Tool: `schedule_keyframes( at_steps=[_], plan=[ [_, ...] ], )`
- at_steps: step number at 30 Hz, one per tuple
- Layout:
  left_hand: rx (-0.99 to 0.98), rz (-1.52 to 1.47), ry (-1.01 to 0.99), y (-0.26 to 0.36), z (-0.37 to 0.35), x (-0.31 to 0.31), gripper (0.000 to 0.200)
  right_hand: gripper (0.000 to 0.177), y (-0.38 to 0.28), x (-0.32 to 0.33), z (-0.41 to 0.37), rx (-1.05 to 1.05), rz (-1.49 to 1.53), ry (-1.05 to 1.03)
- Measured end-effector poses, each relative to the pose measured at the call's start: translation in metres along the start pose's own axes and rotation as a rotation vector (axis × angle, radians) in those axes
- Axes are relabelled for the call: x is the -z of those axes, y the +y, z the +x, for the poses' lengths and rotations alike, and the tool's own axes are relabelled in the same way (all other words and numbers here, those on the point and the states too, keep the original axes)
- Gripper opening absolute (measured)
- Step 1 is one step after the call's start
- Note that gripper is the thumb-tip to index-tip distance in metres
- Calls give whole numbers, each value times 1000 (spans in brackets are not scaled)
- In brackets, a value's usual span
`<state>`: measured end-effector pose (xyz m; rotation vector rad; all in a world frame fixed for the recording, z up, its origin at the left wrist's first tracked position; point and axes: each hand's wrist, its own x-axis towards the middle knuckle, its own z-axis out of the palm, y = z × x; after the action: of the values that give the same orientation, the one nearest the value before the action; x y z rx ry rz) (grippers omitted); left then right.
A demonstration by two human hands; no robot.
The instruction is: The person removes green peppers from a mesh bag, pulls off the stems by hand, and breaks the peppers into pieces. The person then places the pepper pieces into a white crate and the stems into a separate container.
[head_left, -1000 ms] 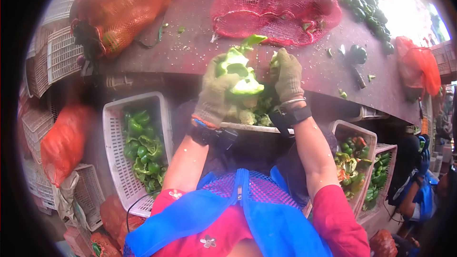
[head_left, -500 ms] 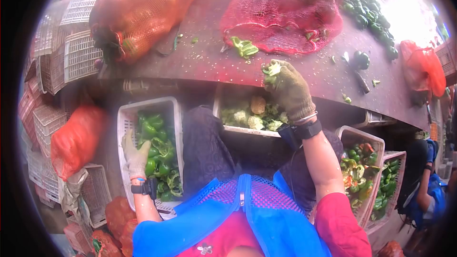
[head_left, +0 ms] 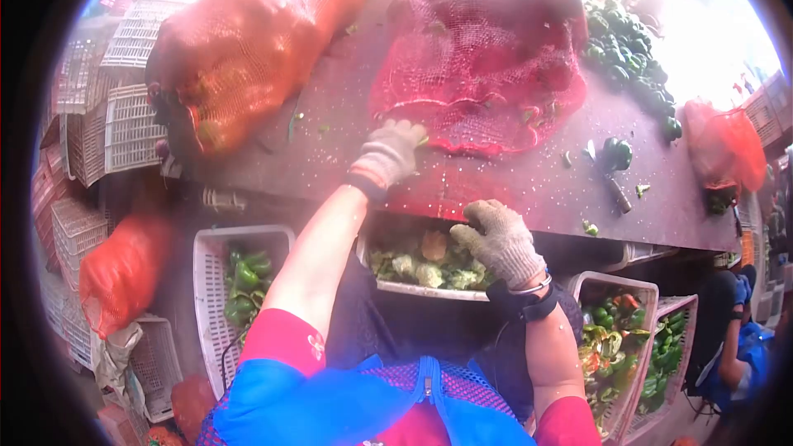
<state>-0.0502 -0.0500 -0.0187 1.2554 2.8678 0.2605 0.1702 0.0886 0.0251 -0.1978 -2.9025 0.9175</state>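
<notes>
My left hand (head_left: 391,154), in a pale knitted glove, reaches across to the table beside the lower edge of the red mesh bag (head_left: 487,74). Its fingers are closed around a cut green pepper piece (head_left: 424,140); only a sliver of green shows at the fingertips. My right hand (head_left: 500,241), also gloved, hovers over the crate of pale pepper cores and scraps (head_left: 413,288). Its thumb and fingers are apart, and I see nothing between them. The crate of green peppers (head_left: 203,289) stands to my left, partly hidden by my left arm.
An orange mesh sack (head_left: 248,58) lies at the table's left. On the right are a black-handled knife (head_left: 619,196), a green pepper (head_left: 617,154) and a pile of peppers (head_left: 632,49). Two crates (head_left: 652,286) stand low right, near another person (head_left: 747,355).
My left hand has left the green pepper crate and moved up to the pepper piece on the table. My right hand has lowered towards the scrap crate and let go of the pepper core.
</notes>
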Motion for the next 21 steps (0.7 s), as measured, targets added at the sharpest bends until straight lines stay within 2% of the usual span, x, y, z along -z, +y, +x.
schedule_keyframes(
  at_steps=[2,6,8,9,10,12,14,15,16,17,19,20,21],
  plan=[
    [-87,-77,131,-15,-17,2,21,35,-4,7,2,4,44,-43],
    [-76,-229,271,-61,-104,71,24,36,-7,10,1,11,-54,-69],
    [189,-263,29,-98,-167,95,35,36,-7,7,0,-4,-41,-42],
    [201,-203,-178,-115,-198,106,44,38,-9,11,4,-25,-13,-114],
    [228,-82,-366,-111,-219,124,52,39,-7,15,11,-49,-26,-61],
    [292,102,-399,-107,-237,136,59,41,4,20,31,-109,-50,32],
    [333,-19,-235,-116,-220,123,55,51,20,37,66,-105,-205,93],
    [246,-48,-82,-105,-200,118,52,61,24,48,82,-99,-296,129],
    [159,-116,68,-90,-171,111,50,66,40,46,102,-63,-430,271],
    [29,-122,154,-72,-137,109,52,78,44,54,120,-121,-490,245],
    [-120,-131,222,-35,-68,95,59,84,62,56,153,-191,-578,226],
    [-177,-138,242,-15,-34,89,62,83,65,62,163,-244,-614,131],
    [-230,-145,266,2,-4,82,64,75,90,51,176,-229,-675,133]
  ],
)
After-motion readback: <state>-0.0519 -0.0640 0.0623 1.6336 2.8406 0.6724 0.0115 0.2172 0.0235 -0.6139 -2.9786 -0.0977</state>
